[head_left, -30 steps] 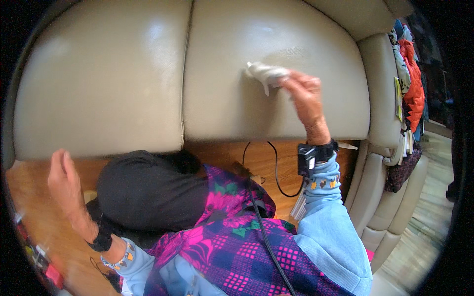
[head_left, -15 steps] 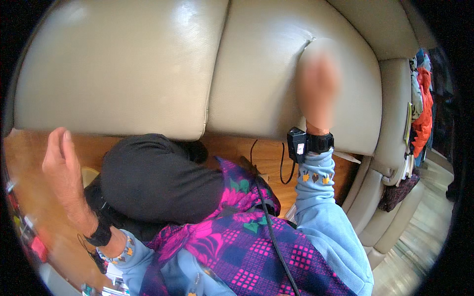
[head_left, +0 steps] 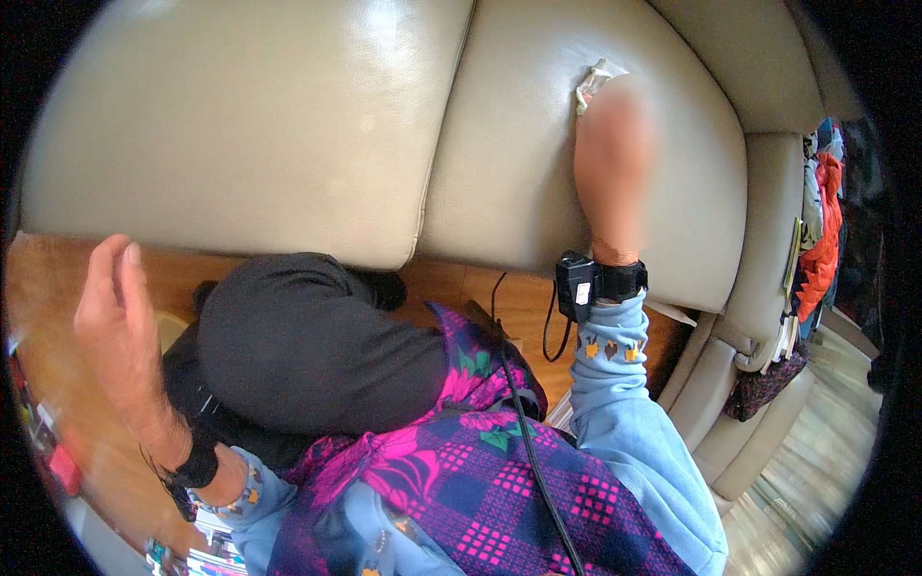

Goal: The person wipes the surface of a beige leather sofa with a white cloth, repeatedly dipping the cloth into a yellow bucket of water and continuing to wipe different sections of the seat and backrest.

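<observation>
My right hand [head_left: 617,168] reaches out over the right seat cushion [head_left: 509,173] of a beige leather sofa, its fingers blurred. A crumpled whitish cloth [head_left: 597,84] sticks out past the fingertips on their left side, pressed against the cushion. Most of that cloth is hidden under the hand. In the air at the left, in front of the sofa's edge, my left hand [head_left: 120,322] holds nothing. Its fingers are stretched out and lightly bent, with the thumb side toward the sofa. Both wrists wear black straps, and a small black box sits by the right one.
My bent leg in black trousers [head_left: 307,355] is close to the sofa front. A black cable [head_left: 523,432] runs over my patterned apron [head_left: 480,490]. Orange clothing [head_left: 819,254] and papers lie beyond the right armrest [head_left: 768,230]. A wooden floor [head_left: 58,288] shows at the left.
More of the whitish cloth now shows beside my right fingertips, where only a thin edge was visible. The view has shifted slightly; my left hand sits a little higher and further left in it.
</observation>
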### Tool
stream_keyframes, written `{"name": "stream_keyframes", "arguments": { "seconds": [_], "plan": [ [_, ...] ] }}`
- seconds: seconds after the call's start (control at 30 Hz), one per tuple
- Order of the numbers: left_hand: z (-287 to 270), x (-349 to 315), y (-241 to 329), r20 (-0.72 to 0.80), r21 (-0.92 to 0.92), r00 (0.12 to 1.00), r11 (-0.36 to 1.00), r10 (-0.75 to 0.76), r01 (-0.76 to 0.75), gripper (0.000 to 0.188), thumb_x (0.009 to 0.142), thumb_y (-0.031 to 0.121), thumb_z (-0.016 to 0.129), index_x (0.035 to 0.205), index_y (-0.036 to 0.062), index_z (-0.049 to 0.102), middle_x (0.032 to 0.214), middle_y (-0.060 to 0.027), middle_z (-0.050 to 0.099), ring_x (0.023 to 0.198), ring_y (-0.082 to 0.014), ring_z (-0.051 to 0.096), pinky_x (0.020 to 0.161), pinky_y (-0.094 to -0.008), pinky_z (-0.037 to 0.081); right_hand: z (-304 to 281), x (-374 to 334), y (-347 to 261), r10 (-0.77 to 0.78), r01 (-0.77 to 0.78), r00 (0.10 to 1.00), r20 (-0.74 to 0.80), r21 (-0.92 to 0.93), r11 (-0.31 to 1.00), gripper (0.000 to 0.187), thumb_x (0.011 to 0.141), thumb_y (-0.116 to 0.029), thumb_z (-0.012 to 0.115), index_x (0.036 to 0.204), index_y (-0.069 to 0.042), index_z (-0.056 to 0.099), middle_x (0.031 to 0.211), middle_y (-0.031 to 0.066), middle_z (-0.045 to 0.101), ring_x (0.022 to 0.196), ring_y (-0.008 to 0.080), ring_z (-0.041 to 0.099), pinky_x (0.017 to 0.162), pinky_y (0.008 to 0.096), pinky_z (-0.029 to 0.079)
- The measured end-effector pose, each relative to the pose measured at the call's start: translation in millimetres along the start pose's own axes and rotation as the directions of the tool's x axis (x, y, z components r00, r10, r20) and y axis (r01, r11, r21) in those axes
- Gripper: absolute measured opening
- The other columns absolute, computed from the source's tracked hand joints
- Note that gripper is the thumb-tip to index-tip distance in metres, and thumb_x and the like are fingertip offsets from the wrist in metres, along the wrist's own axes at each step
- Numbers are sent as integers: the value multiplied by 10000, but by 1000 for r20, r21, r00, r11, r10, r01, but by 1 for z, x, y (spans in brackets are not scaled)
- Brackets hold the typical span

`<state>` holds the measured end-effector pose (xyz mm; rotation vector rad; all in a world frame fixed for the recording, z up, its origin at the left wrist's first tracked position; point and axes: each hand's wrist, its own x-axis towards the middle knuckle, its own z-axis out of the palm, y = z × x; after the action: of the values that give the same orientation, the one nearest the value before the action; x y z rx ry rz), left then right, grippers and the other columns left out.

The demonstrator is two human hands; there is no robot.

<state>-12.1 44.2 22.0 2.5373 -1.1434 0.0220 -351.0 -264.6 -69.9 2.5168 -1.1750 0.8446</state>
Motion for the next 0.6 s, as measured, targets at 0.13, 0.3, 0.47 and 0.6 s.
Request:
{"name": "stream_keyframes", "arguments": {
  "seconds": [0.13,0.3,0.47,0.6],
  "plan": [
    [6,1,2,6,-12,1000,1000,-8,8,188,974,155,587,1089,13,633,908,-188,678,809,-263,671,733,-344,517,-5,1,-5,39,-44,991,127,33,998,152,832,-140,660,960,-106,735,1057,59,643,1059,291,561,897,443,396],
    [13,7,-1,2,-27,1000,999,-18,18,185,974,158,584,1082,14,629,927,-201,677,832,-290,680,740,-358,518,-14,2,-4,95,-141,970,223,198,970,129,856,-135,631,921,-71,722,1049,67,646,1042,279,571,902,429,397],
    [9,-3,-11,-11,29,1000,999,18,-17,182,976,162,582,1072,14,627,938,-210,675,853,-309,682,749,-367,520,-21,6,5,259,-294,956,138,482,826,184,908,-141,593,947,2,703,1026,129,656,975,259,608,859,357,461],
    [11,-3,-13,7,-7,1000,1000,13,-13,194,977,171,580,1085,18,630,951,-204,678,857,-326,676,757,-369,519,-10,4,0,373,-383,922,105,386,839,199,924,-188,605,989,-35,713,1091,126,645,1035,271,591,909,402,430]
  ]
}}
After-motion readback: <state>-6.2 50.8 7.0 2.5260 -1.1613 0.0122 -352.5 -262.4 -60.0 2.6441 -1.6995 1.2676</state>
